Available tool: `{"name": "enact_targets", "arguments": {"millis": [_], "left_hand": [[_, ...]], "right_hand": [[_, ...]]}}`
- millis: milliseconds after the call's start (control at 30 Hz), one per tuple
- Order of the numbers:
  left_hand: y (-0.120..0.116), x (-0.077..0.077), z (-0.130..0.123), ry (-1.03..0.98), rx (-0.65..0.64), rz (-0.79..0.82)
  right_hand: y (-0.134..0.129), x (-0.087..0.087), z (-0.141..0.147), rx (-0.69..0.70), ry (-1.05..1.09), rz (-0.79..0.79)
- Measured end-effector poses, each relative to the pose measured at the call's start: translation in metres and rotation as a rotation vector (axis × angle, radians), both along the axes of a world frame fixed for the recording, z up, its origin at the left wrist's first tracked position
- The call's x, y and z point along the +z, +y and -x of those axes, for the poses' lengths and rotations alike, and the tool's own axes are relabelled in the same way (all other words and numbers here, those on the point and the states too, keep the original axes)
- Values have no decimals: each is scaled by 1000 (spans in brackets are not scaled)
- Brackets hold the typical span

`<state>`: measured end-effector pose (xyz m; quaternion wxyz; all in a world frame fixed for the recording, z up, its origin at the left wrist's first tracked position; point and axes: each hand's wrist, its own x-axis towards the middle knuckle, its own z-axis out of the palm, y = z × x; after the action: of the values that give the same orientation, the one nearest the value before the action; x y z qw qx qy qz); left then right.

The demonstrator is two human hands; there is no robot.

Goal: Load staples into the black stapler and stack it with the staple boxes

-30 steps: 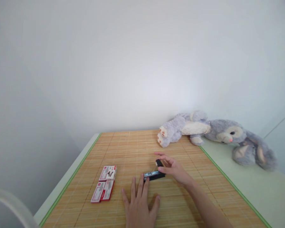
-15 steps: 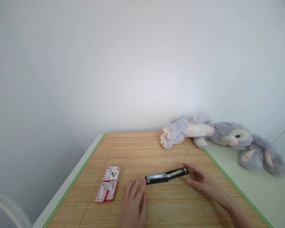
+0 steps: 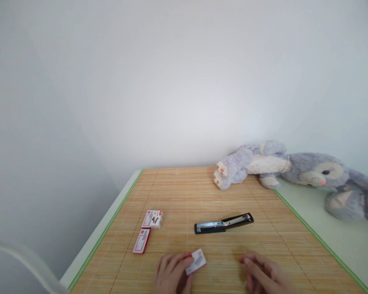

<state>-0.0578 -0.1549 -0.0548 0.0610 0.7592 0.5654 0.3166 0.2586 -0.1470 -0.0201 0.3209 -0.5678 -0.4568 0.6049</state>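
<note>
My left hand [image 3: 172, 274] grips a small red-and-white staple box [image 3: 196, 261] between thumb and fingers, low over the mat. To its right, my right hand [image 3: 265, 275] holds nothing that I can see, its fingers loosely bent and apart. Beyond both hands a black stapler [image 3: 223, 223] lies opened out flat, its metal channel facing up; neither hand touches it. At the left lies another red-and-white staple box [image 3: 141, 241]. Just behind that one sits a white box [image 3: 152, 219] with a dark stapler picture on it.
A bamboo mat [image 3: 184, 196] with green edging covers most of the pale table [image 3: 306, 200]. At the back right a grey plush rabbit [image 3: 270, 164] lies on its side against the wall. A blurred pale curved strip [image 3: 24, 259] crosses the lower left corner.
My left hand has taken one staple box from the group and brought it right. My right hand has drawn back from the stapler toward me. The view has shifted slightly.
</note>
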Motion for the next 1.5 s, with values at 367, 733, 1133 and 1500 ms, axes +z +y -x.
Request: {"name": "enact_targets", "arguments": {"millis": [367, 733, 1133, 1500], "left_hand": [[44, 50, -68, -217, -328, 343], [42, 50, -40, -184, -206, 341], [38, 57, -42, -209, -214, 314], [39, 57, -39, -182, -182, 318]], "right_hand": [[19, 1, 15, 31, -50, 45], [38, -2, 12, 31, -342, -126], [58, 80, 82, 558, -1114, -613], [69, 72, 57, 541, -865, -716]]}}
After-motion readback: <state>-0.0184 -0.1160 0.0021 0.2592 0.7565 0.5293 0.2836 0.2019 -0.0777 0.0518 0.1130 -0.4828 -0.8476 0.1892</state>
